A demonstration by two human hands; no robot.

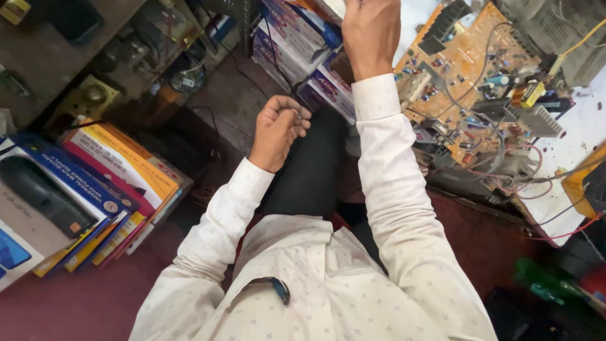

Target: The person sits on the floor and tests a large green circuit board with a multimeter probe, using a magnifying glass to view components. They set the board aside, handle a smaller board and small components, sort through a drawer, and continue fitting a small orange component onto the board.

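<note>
Head view looks down on a person in a pale patterned shirt, seated beside a desk (577, 136) that carries an opened chassis with a bare orange circuit board (470, 69). Their left hand (278, 129) hangs over the lap, fingers (297, 120) curled nearly shut on a thin dark wire (273, 50) that runs up toward the stacked blue and white boxes (303, 57). Their right hand (371, 31) is raised near the desk's far left corner, fist closed as if pinching something, but the top of the frame cuts off its fingertips and I cannot tell what it has. As I judge it, the wire is the weak spot: stretched between the hands, a sharp tug could snap it, slip it free, or drag it across the boxes. The right sleeve (391, 164) passes just beside the board's edge, so a careless swing could catch the loose red wires (505, 173) or bump upright components. Boxes leaning on the floor (95, 297) at the left could slide if nudged.
</note>
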